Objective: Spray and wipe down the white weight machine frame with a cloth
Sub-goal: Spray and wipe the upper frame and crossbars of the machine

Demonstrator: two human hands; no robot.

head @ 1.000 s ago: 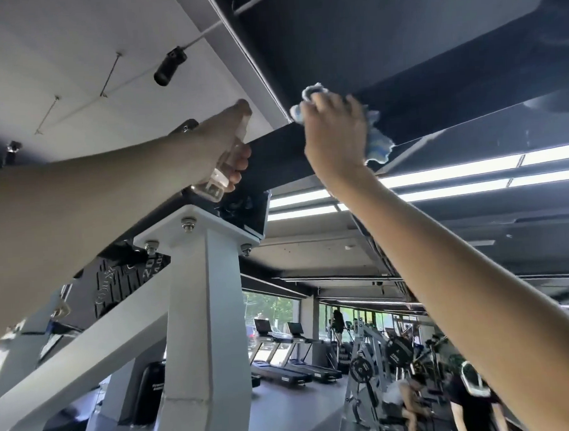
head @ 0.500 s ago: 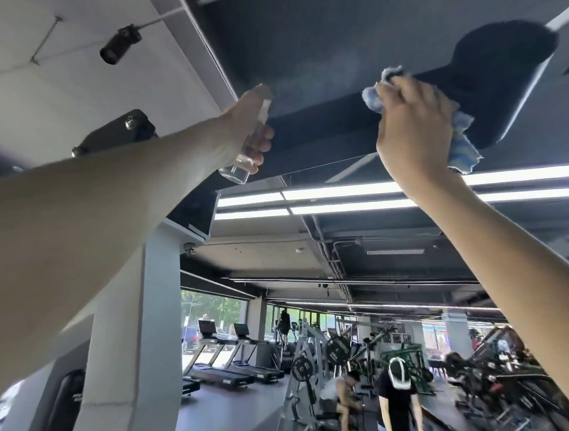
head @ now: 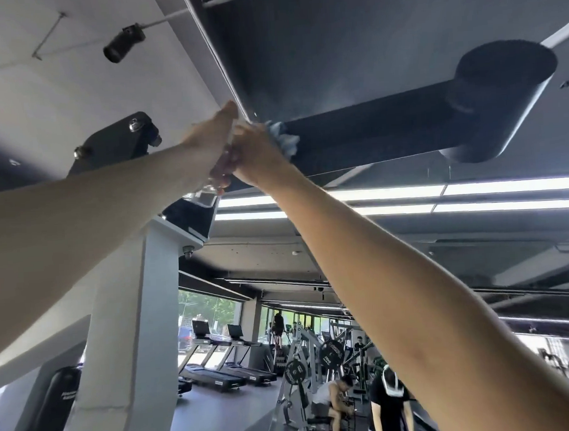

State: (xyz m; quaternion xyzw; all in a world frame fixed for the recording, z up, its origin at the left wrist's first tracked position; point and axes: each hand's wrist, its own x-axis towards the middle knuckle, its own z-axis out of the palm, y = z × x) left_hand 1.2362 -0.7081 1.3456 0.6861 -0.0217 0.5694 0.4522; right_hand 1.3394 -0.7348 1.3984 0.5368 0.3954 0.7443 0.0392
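I look up at the weight machine: a white upright post carries a black overhead arm that ends in a round black cap at the right. My right hand grips a blue-and-white cloth and presses it against the left part of the black arm. My left hand is raised right beside it, touching it, and holds a small clear spray bottle whose bottom pokes out below the fingers.
A black bracket with bolts sits on the frame at the left. A spotlight hangs from the ceiling. Below are treadmills, plate-loaded machines, and two people further back.
My right hand slid the cloth left along the black arm, from near the round cap to right beside my left hand. The view tilted, bringing the white post back into view.
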